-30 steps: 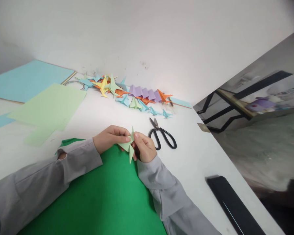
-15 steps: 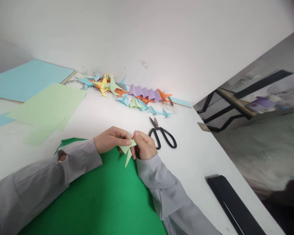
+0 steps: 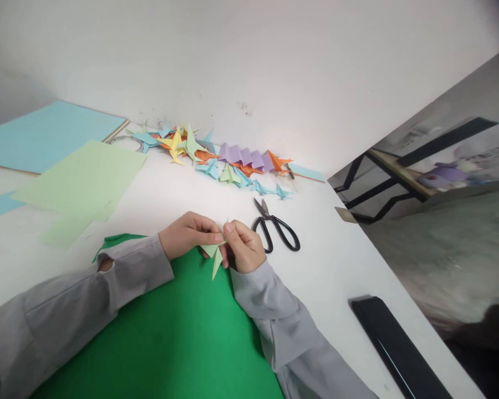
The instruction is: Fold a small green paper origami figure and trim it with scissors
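Between my two hands is a light green origami crane (image 3: 217, 261), partly folded, with one narrow point hanging down. My left hand (image 3: 193, 235) pinches its body between thumb and fingers. The thumb and forefinger of my right hand (image 3: 245, 246) are closed on its upper right end, where a small tip shows above them. My fingers cover part of the paper. Just right of my right hand, black-handled scissors (image 3: 274, 221) lie on the table with blades slightly apart. Below the hands spreads a green cloth (image 3: 170, 332).
Along the wall lie several paper cranes (image 3: 189, 145) in mixed colours and a purple pleated paper strip (image 3: 247, 157). Light green paper sheets (image 3: 83, 177) and a large blue sheet (image 3: 50, 136) lie to the left. A long black object (image 3: 399, 349) rests near the table's right edge.
My right thumb and forefinger have closed over the crane's right end, which was flat and showing before. A small tip now points up above the fingers.
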Tool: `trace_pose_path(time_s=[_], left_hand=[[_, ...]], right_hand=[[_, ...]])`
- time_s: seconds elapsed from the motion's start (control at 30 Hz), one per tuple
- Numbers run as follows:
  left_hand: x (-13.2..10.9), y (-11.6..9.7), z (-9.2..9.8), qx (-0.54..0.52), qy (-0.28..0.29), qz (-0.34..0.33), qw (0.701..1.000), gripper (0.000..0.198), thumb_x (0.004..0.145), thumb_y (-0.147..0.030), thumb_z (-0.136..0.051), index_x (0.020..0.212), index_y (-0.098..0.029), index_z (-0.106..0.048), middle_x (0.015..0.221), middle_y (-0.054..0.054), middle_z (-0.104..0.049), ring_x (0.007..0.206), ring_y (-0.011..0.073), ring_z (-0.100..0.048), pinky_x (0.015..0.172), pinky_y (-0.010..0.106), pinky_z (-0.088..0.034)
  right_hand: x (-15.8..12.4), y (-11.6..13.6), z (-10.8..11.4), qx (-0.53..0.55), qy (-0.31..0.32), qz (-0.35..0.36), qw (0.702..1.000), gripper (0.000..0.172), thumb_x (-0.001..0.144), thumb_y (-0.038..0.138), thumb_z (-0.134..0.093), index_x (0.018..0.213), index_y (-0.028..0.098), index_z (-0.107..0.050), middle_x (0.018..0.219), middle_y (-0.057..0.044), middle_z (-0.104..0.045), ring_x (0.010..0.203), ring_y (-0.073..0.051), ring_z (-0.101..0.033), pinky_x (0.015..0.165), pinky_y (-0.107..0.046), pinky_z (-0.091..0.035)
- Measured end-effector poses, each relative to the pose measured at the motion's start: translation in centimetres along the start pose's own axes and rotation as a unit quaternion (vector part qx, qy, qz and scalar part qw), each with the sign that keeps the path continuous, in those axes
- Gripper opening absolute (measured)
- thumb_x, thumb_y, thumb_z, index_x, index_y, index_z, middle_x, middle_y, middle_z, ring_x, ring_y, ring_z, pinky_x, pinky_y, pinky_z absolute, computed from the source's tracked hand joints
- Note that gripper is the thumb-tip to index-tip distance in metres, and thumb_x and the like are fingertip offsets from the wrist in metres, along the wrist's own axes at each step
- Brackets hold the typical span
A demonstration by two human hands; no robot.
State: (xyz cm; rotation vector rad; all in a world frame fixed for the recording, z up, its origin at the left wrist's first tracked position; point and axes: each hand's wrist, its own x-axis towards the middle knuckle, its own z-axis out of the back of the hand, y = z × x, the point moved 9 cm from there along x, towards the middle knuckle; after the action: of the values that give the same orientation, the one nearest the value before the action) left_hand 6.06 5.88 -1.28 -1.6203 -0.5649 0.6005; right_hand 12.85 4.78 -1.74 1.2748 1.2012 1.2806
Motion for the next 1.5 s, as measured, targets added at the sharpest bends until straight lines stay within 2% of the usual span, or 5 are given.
trace_pose_path(time_s=[0.27, 0.57, 0.97, 1.17, 1.5], left_hand=[[0.1, -0.1, -0.3, -0.006, 0.036, -0.010, 0.999, 0.025, 0.075, -0.030, -0.056, 0.069, -0.010, -0.069, 0.070, 0.010, -0.069, 0.069, 0.0196, -0.063, 0.070, 0.032, -0.047], [0.1, -0.1, 0.7, -0.005, -0.039, 0.000, 0.999, 0.018, 0.065, -0.027, -0.065, 0.058, -0.011, -0.067, 0.059, 0.007, -0.066, 0.060, 0.0189, -0.062, 0.059, 0.030, -0.048], [-0.1, -0.6, -0.8, 0.019, 0.039, -0.020, 0.999, 0.018, 0.071, -0.025, -0.060, 0.062, -0.011, -0.067, 0.067, 0.008, -0.069, 0.068, 0.0174, -0.062, 0.071, 0.031, -0.047], [-0.2, -0.1, 0.9, 0.064, -0.047, -0.005, 0.997, 0.023, 0.068, -0.032, -0.063, 0.059, -0.011, -0.062, 0.057, 0.004, -0.064, 0.054, 0.0117, -0.055, 0.049, 0.022, -0.041], [-0.4, -0.1, 1.6, 0.035, -0.107, 0.001, 0.994, 0.019, 0.063, -0.028, -0.066, 0.055, -0.011, -0.062, 0.052, 0.002, -0.059, 0.051, 0.0110, -0.052, 0.049, 0.023, -0.042]], right_hand=[[-0.3, 0.4, -0.2, -0.006, 0.010, 0.005, 1.000, 0.037, 0.076, 0.044, -0.055, 0.055, 0.019, -0.040, 0.032, 0.009, -0.044, 0.024, -0.003, -0.032, 0.027, -0.015, -0.020], [-0.3, 0.2, 0.0, -0.007, -0.005, 0.000, 1.000, 0.040, 0.075, 0.047, -0.055, 0.052, 0.020, -0.037, 0.028, 0.010, -0.039, 0.023, -0.003, -0.027, 0.028, -0.017, -0.018], [-0.5, -0.1, 0.2, -0.025, -0.046, -0.025, 0.998, 0.048, 0.077, 0.056, -0.045, 0.047, 0.019, -0.042, 0.028, 0.007, -0.039, 0.023, -0.005, -0.032, 0.026, -0.018, -0.022], [-0.1, -0.7, 1.1, 0.037, -0.068, -0.028, 0.997, 0.046, 0.076, 0.055, -0.047, 0.049, 0.018, -0.046, 0.029, 0.006, -0.043, 0.023, -0.007, -0.035, 0.025, -0.019, -0.023], [0.2, -0.8, 1.0, 0.060, -0.051, -0.037, 0.996, 0.043, 0.072, 0.058, -0.050, 0.058, 0.018, -0.050, 0.035, 0.004, -0.050, 0.027, -0.008, -0.042, 0.029, -0.019, -0.031]])
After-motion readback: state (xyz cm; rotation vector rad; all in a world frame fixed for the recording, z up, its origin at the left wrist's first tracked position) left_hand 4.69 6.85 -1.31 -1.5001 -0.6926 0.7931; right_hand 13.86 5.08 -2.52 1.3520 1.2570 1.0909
